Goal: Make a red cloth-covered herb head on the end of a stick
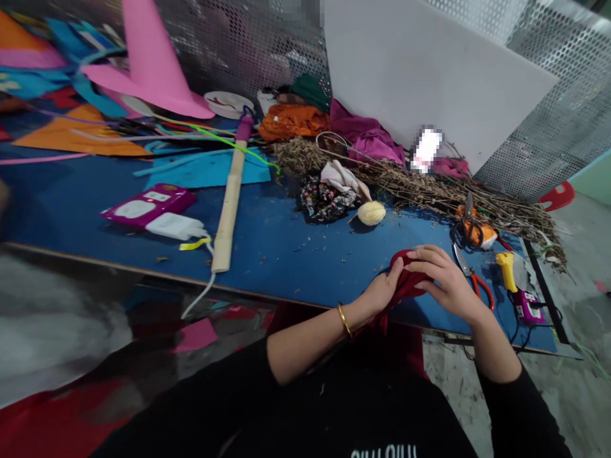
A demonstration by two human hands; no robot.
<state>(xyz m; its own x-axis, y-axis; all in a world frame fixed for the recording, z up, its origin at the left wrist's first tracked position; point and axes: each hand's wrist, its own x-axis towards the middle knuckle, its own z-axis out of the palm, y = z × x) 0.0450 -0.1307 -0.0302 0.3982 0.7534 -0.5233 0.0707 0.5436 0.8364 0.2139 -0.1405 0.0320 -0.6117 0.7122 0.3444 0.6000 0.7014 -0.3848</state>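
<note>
A dark red cloth [405, 286] is bunched up over the front edge of the blue table [286, 254]. My left hand [384, 287], below a gold bangle, is closed on the cloth's left side. From the right, my right hand [442, 277] has its fingers bent over the top of the same cloth. Part of the cloth hangs down toward my lap. Beyond my hands lies a pale yellow ball-like bundle [371, 213], beside a dark flowered cloth [327, 198].
Dried stems [429, 187] stretch along the table's back. To the right are black scissors [468, 226], red-handled pliers [482, 289] and a yellow tool [506, 270]. A bamboo stick [229, 216] and a purple power strip [147, 207] lie left, near a pink felt cone [153, 57].
</note>
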